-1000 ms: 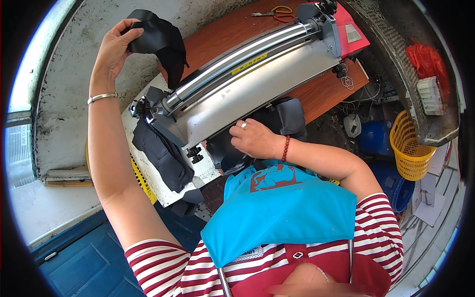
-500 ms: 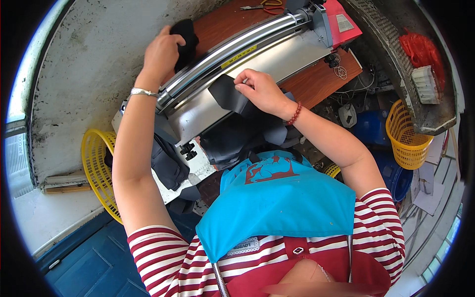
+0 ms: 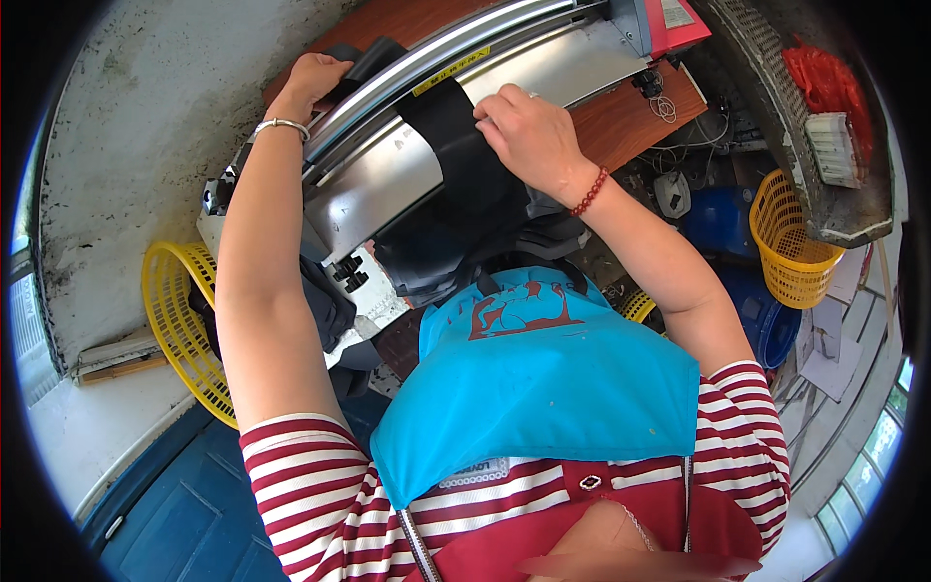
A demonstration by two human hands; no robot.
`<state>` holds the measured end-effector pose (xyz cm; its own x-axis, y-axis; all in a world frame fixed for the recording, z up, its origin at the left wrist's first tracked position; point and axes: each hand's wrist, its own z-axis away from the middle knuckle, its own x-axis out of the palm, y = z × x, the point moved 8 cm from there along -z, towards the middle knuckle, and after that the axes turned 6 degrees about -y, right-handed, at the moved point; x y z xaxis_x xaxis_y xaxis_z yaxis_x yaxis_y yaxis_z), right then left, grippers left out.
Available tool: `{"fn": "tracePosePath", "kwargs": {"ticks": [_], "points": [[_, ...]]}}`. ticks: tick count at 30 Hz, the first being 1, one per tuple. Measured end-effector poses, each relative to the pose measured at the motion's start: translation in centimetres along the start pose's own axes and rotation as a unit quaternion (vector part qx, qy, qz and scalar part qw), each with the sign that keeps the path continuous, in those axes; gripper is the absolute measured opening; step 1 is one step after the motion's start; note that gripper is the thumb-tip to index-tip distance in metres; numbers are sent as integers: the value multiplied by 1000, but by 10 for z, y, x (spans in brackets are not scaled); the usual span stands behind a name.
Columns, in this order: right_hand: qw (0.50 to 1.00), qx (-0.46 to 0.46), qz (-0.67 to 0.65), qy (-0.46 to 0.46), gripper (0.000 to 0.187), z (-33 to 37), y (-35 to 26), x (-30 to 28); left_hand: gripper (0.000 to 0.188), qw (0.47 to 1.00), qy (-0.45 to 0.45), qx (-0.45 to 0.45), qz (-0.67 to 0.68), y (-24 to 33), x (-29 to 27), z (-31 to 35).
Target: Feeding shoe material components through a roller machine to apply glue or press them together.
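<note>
Both hands curl: far left, the left hand (image 3: 314, 80) touches a dark piece (image 3: 374, 60), grip unclear; the right hand (image 3: 531, 136) pinches a black sheet (image 3: 458, 145).

Maroon-white striped sleeves (image 3: 301, 485), maroon collar (image 3: 495, 545), turquoise apron (image 3: 543, 407), reddish print (image 3: 488, 320), silver bangle (image 3: 282, 123), red bead bracelet (image 3: 590, 192)

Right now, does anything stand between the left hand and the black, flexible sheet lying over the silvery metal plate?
Yes: the long, shiny metal roller crosses between the left hand, on its far side, and the black, flexible sheet. Nothing visible separates the right hand from that sheet.
</note>
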<state>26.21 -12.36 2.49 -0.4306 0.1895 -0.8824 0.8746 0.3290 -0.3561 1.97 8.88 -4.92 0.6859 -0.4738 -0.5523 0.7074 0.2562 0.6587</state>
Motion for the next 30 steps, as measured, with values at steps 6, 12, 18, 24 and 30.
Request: {"fn": "tracePosePath", "kwargs": {"ticks": [6, 12, 18, 24, 30], "points": [[960, -191, -196, -65, 18, 62, -54, 27, 32, 996, 48, 60, 38, 29, -47, 12], [965, -251, 17, -70, 14, 75, -85, 103, 22, 978, 98, 145, 115, 49, -154, 16], [937, -315, 23, -151, 6, 80, -92, 108, 19, 934, 155, 235, 218, 66, -219, 67], [936, -73, -320, -129, 20, 52, -47, 34, 36, 911, 289, 269, 121, 83, -222, 120], [904, 104, -389, -145, 16, -4, -8, 40, 27, 779, 253, 426, -385, 113, -49, 99]]}}
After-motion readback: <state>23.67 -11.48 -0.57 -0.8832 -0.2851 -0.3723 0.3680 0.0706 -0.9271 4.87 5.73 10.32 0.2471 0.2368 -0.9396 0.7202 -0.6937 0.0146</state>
